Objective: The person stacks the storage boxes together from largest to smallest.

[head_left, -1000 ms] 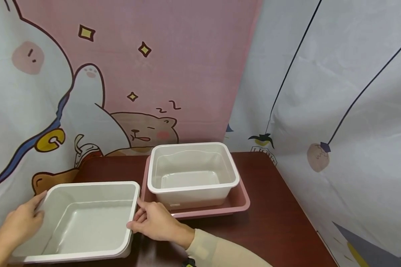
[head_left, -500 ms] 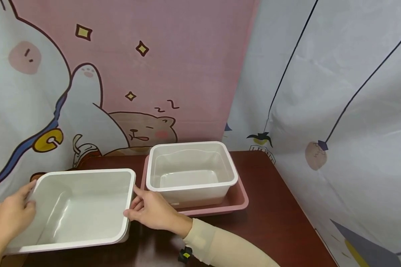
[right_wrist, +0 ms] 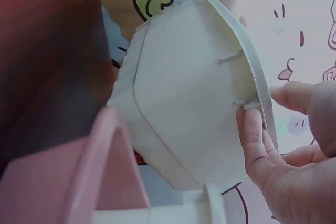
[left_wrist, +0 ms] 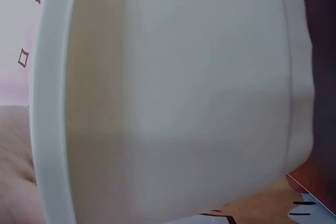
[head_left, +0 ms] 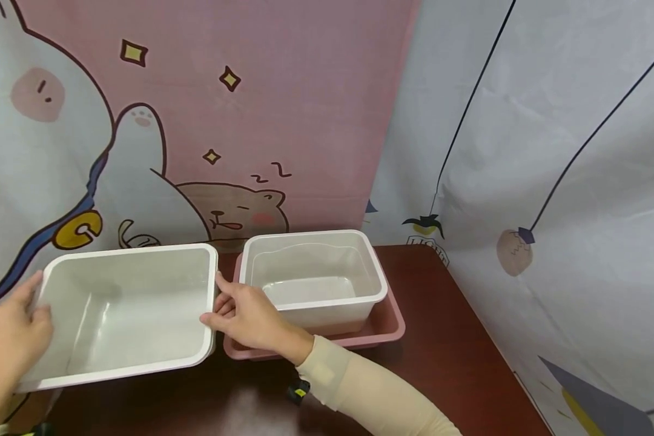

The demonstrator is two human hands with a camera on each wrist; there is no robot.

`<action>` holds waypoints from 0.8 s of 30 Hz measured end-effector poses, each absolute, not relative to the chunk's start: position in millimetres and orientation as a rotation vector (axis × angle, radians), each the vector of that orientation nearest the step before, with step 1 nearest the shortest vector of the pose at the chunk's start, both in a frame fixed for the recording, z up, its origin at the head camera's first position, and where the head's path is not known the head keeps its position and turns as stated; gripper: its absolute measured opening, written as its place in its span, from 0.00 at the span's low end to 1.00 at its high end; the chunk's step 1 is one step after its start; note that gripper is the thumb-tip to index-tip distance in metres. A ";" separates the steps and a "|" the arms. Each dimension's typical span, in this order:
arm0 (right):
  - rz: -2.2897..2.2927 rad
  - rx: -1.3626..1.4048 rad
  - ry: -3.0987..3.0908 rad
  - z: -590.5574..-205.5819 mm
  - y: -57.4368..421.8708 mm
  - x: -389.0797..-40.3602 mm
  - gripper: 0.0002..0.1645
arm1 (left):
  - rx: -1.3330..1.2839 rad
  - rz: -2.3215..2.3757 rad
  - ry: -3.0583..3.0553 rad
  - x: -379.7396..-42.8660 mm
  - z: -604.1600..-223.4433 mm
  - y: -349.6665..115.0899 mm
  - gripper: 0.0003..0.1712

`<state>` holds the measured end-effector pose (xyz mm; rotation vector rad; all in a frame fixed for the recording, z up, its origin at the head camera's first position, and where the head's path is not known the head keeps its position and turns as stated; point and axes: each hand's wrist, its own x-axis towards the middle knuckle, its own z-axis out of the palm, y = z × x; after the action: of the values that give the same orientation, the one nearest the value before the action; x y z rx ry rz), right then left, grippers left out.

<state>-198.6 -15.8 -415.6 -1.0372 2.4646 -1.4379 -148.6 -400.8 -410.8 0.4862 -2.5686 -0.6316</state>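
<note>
A large off-white plastic basin [head_left: 136, 321] hangs above the table at the left, its near side slightly tipped toward me. My left hand [head_left: 13, 342] grips its left rim. On the right rim, my right hand [head_left: 253, 318] pinches the edge, thumb over the lip; the right wrist view shows the fingers [right_wrist: 253, 135] under it from outside. In the left wrist view the basin's outer wall [left_wrist: 205, 77] fills most of the picture. Just right of my right hand, a smaller off-white basin [head_left: 321, 318] sits inside a pink basin [head_left: 391, 321].
The dark reddish-brown table [head_left: 436, 339] extends to the right of and in front of the stacked basins. A cartoon-printed curtain [head_left: 305, 109] rises right behind the table, and a pale curtain [head_left: 594, 200] borders its right side.
Both hands have raised the large basin up and away toward the back of the table, keeping their grip on its rim. The stacked basins have stayed in place.
</note>
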 end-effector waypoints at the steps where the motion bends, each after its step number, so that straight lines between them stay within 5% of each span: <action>1: -1.432 -1.047 2.471 -413.7 -15.1 -200.4 0.55 | 0.509 -0.645 -2.563 -149.8 -409.0 -398.8 0.39; 10: -1.429 -1.122 2.511 -387.2 -6.0 -220.2 0.65 | 0.624 -0.758 -2.462 -159.7 -383.3 -375.0 0.40; 24: -1.537 -1.184 2.520 -350.4 19.3 -240.8 0.63 | 0.399 -0.787 -2.232 -162.2 -355.5 -348.5 0.37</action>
<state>-240.8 19.3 -350.4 -1.1842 2.5196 -1.5372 -162.2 -348.5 -355.5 0.3987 -2.2322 -0.7871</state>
